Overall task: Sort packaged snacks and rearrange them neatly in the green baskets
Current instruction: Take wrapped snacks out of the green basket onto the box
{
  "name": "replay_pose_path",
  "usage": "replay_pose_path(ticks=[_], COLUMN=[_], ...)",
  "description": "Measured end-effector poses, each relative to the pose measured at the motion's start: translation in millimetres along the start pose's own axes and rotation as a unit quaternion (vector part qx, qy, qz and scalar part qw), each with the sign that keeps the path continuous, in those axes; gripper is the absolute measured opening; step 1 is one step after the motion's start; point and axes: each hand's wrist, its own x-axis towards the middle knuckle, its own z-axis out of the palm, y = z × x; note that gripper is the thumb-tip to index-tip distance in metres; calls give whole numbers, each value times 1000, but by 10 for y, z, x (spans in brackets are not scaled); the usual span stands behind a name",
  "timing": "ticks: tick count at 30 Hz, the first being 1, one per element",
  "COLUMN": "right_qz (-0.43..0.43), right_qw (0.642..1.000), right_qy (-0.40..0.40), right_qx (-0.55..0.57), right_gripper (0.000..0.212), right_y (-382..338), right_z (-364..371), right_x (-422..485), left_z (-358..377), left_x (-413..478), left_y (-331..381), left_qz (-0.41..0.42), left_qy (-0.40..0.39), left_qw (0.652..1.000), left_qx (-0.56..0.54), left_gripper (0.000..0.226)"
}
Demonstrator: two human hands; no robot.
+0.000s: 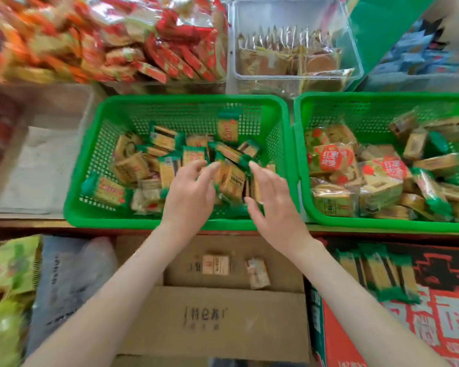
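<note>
A shop: snack-filled green baskets [175, 99], clear bins [294, 78], stock cartons [212, 340].

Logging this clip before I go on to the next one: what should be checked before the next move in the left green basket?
1. Both hands over the left green basket: ok. The left hand and right hand are inside it.
2. Grip on a packet: cannot tell for the left hand; the right hand's fingers are straight.
3. Left basket tidy: not ok. The green-edged packets lie jumbled.
4. Right green basket sorted: not ok. Red-labelled packs sit among green-edged ones.
5. No strays: not ok. Two loose packets lie in the cardboard box.
</note>
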Motion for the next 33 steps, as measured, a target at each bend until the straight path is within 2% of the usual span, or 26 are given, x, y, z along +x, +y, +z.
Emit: replay_pose_path(ticks=[2,5,6,8,10,13,16,18,21,26,30,33], right_qz=[13,46,56,81,125,173,190,192,188,106,93,109], right_qw=[997,986,983,978,970,957,952,959,974,994,993,990], right_qy=[-77,-151,-169,-194,-209,-221,-210,-184,-124,20,69,85], right_qx=[-26,-63,-53,-15,14,-71,-118,-94,-40,-14,-4,-5], right_gripper=[70,75,73,67,63,68,72,71,69,65,68,67], right_y=[-142,-280,-313,-368,-438,-501,-564,-619,-713,-773,-612,-290], right_z=[229,529,617,785,934,1115,1164,1144,1043,640,179,-142], right_x=[330,717,816,968,1083,1216,1276,1257,1128,633,-3,-533], left_z=[-31,-14,-4,0,-8,-3,-43,-124,-269,-447,-388,-175], left_x=[143,301,330,339,302,260,250,217,97,-184,-432,-655], left_y=[-381,-712,-777,-852,-911,-956,-951,-919,-805,-298,317,870], left_qz=[-54,-113,-116,-103,-77,-88,-125,-151,-175,-177,-146,-117], left_qy=[-106,-302,-343,-370,-343,-288,-273,-253,-170,-35,-15,-29], left_qw=[991,933,917,911,923,943,947,951,970,974,965,954], left_qx=[67,158,165,153,155,142,112,89,20,-134,-218,-275], left_gripper=[50,71,75,79,78,73,68,67,65,60,63,65])
